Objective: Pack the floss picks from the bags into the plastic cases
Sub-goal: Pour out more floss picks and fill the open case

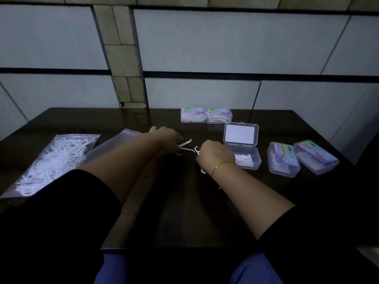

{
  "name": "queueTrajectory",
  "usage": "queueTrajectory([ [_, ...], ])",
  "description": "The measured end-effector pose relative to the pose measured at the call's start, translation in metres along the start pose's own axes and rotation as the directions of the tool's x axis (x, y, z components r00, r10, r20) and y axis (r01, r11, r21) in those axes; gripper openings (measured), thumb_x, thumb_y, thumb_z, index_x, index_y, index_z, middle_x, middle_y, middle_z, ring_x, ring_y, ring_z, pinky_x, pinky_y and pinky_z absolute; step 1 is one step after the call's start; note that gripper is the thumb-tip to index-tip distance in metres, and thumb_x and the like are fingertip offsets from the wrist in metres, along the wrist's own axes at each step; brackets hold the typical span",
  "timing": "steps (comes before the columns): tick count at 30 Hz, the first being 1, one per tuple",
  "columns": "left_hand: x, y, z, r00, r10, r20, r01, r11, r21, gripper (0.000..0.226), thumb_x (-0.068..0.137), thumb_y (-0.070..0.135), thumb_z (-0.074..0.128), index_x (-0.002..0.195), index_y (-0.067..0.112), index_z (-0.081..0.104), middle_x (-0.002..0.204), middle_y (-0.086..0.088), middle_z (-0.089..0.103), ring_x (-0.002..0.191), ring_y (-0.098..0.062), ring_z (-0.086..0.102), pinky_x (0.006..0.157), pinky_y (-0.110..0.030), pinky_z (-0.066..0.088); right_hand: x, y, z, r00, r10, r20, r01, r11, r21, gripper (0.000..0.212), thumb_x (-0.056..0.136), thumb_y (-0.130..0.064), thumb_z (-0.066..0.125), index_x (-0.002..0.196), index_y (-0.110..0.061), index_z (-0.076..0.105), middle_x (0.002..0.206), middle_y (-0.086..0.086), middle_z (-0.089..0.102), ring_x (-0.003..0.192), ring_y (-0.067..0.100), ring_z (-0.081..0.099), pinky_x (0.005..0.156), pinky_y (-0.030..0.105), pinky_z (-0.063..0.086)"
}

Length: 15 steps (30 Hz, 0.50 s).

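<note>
My left hand (169, 140) is closed around a few white floss picks (185, 144) whose heads stick out to the right, at the table's middle. My right hand (213, 153) grips more white picks; one head shows at its upper left and a tip below the wrist. Just right of that hand stands an open clear plastic case (249, 162) with some picks inside and its lid (241, 133) tilted back. A clear bag full of picks (55, 160) lies at the left. A second, flatter bag (119, 141) lies partly under my left forearm.
Two shut, filled cases (206, 115) stand at the table's back middle. Two more shut cases (284, 159) (316, 156) lie to the right of the open one. The dark wooden table (184, 212) ends near my lap; a tiled wall rises behind.
</note>
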State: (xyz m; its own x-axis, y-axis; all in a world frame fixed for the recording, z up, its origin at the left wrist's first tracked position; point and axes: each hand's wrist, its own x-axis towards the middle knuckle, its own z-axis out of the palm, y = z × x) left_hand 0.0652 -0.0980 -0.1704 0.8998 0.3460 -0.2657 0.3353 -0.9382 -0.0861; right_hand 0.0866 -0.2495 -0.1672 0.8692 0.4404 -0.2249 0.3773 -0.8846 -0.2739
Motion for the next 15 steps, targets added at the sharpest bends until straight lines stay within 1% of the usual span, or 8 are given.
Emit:
queueTrajectory([
  [3,0.008,0.002,0.003,0.998,-0.034,-0.058,0.025,0.989,-0.148,0.030,0.091,0.047,0.049,0.112,0.031,0.064,0.125,0.004,0.058,0.123,-0.023,0.047,0.102,-0.043,0.028,0.002,-0.004,-0.007,0.997,0.052,0.054,-0.053,0.999,0.011,0.034,0.089,-0.011,0.061,0.123,-0.010,0.057,0.121,0.010,0.058,0.112,0.027,0.055,0.074,0.033,0.039],
  [5,0.012,0.004,0.002,0.994,-0.075,-0.080,0.061,0.984,-0.166,0.029,0.087,0.046,0.057,0.103,0.027,0.070,0.113,0.006,0.063,0.115,-0.021,0.052,0.101,-0.042,0.029,0.006,-0.004,-0.009,0.995,0.069,0.070,-0.070,0.997,0.017,0.033,0.090,-0.010,0.059,0.123,-0.009,0.057,0.123,0.010,0.057,0.113,0.028,0.054,0.077,0.033,0.039],
  [8,0.017,0.007,-0.009,0.988,-0.154,-0.010,0.152,0.982,-0.108,0.032,0.081,0.045,0.064,0.098,0.019,0.069,0.094,0.004,0.064,0.108,-0.022,0.055,0.101,-0.042,0.032,0.011,-0.004,-0.014,0.992,0.076,0.104,-0.078,0.997,0.011,0.036,0.091,-0.012,0.058,0.127,-0.008,0.055,0.125,0.011,0.055,0.117,0.029,0.052,0.084,0.034,0.042],
  [10,0.020,0.007,-0.014,0.986,-0.158,0.050,0.163,0.981,-0.105,0.034,0.079,0.043,0.069,0.094,0.012,0.067,0.079,0.001,0.058,0.097,-0.024,0.059,0.096,-0.039,0.043,0.012,-0.004,-0.015,0.983,0.072,0.169,-0.072,0.997,-0.009,0.039,0.090,-0.017,0.059,0.127,-0.009,0.053,0.114,0.013,0.054,0.115,0.029,0.051,0.084,0.035,0.042],
  [12,0.021,0.007,-0.015,0.987,-0.136,0.085,0.147,0.980,-0.134,0.034,0.081,0.037,0.069,0.095,0.006,0.068,0.080,-0.004,0.060,0.083,-0.024,0.058,0.079,-0.032,0.048,0.011,-0.004,-0.016,0.971,0.055,0.232,-0.042,0.997,-0.057,0.032,0.088,-0.023,0.063,0.117,-0.010,0.056,0.095,0.010,0.047,0.106,0.028,0.052,0.077,0.034,0.039],
  [13,0.020,0.008,-0.014,0.987,-0.130,0.094,0.142,0.980,-0.138,0.033,0.082,0.035,0.068,0.095,0.005,0.067,0.082,-0.006,0.060,0.080,-0.023,0.057,0.075,-0.031,0.047,0.012,-0.003,-0.014,0.968,0.046,0.246,-0.025,0.996,-0.087,0.024,0.087,-0.025,0.064,0.104,-0.010,0.056,0.092,0.008,0.046,0.101,0.027,0.053,0.074,0.034,0.039],
  [14,0.019,0.008,-0.013,0.987,-0.129,0.094,0.142,0.981,-0.135,0.033,0.083,0.037,0.067,0.093,0.006,0.066,0.083,-0.006,0.059,0.081,-0.024,0.056,0.077,-0.032,0.046,0.012,-0.002,-0.012,0.967,0.038,0.253,-0.009,0.994,-0.113,0.020,0.086,-0.026,0.064,0.088,-0.009,0.053,0.090,0.007,0.047,0.094,0.026,0.054,0.071,0.033,0.039],
  [15,0.018,0.009,-0.012,0.987,-0.133,0.088,0.144,0.982,-0.124,0.032,0.083,0.039,0.066,0.088,0.008,0.064,0.082,-0.004,0.057,0.085,-0.024,0.056,0.085,-0.035,0.046,0.013,-0.001,-0.010,0.964,0.028,0.264,0.008,0.991,-0.133,0.025,0.086,-0.026,0.064,0.076,-0.008,0.049,0.085,0.007,0.048,0.083,0.025,0.054,0.069,0.032,0.040],
])
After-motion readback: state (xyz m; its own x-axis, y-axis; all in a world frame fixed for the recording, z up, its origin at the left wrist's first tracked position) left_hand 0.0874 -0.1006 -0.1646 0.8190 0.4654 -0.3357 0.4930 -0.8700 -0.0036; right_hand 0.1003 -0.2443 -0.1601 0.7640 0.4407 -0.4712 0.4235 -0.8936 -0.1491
